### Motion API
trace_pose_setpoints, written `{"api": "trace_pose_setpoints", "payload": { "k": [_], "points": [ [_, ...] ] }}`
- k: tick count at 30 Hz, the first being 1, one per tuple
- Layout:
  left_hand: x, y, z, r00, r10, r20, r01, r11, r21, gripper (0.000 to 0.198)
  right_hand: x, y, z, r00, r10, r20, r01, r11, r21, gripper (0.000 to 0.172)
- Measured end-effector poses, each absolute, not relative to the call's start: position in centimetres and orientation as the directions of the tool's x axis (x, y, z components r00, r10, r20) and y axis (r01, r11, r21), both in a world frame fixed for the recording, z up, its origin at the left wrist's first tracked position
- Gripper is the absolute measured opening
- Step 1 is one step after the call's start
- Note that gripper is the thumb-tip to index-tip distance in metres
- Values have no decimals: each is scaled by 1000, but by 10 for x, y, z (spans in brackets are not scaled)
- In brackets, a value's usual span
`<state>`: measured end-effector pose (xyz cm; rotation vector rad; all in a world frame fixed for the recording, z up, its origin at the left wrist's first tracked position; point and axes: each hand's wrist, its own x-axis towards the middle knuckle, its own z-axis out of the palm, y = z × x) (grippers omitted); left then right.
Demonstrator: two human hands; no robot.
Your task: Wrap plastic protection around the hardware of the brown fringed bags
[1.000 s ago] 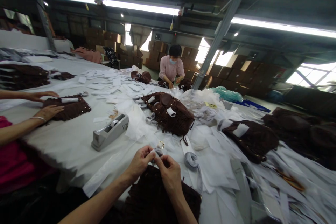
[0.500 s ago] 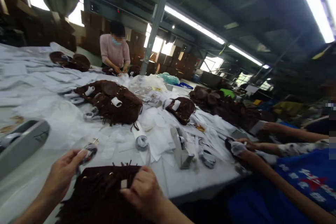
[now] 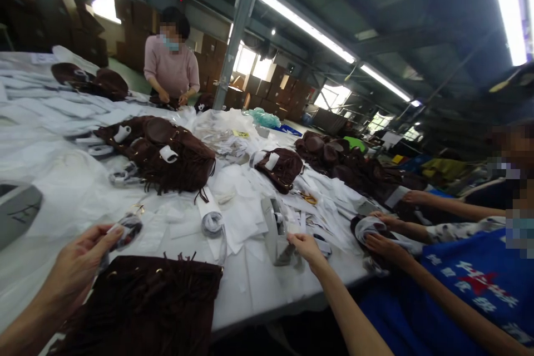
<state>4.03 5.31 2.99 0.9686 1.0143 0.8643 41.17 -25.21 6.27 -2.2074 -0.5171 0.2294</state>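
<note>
Between the thumb and fingers of my left hand [image 3: 89,250] is a wrapped strap bundle [image 3: 128,229] with a gold-coloured clip at its top. Just below it lies a dark brown fringed bag [image 3: 154,295] with small gold-coloured rings along its upper edge, at the table's near side. My right hand [image 3: 307,247] is at the right side of a grey tape dispenser [image 3: 275,236], its fingers pinched together at the cutting end; what they hold is too small to make out. A white roll [image 3: 212,221] stands between the bag and the dispenser.
More brown bags [image 3: 167,150] lie among white paper sheets [image 3: 237,206]. Another dispenser [image 3: 19,214] is at the left edge. A person in a blue apron [image 3: 471,278] works close on the right; a person in pink [image 3: 173,69] stands across the table.
My right hand has left the fringed bag and moved right to the tape dispenser. My left hand still holds the strap bundle. The view has shifted somewhat.
</note>
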Motion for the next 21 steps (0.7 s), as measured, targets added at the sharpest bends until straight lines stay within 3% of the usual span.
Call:
{"api": "trace_pose_setpoints", "payload": {
  "k": [6,10,14,21],
  "points": [
    [36,51,24,365,891,-271,-21,299,954,65,412,-254,73,884,466,-36,246,-529,-812,42],
    [35,54,20,438,855,-277,65,277,959,56,403,-271,69,908,419,6,253,-536,-805,45],
    [33,63,6,430,859,-278,-30,321,947,51,392,-282,47,933,360,14,245,-604,-758,47],
    [28,70,9,432,874,-221,-162,317,934,46,361,-294,25,944,326,55,283,-710,-645,32]
  ]
}}
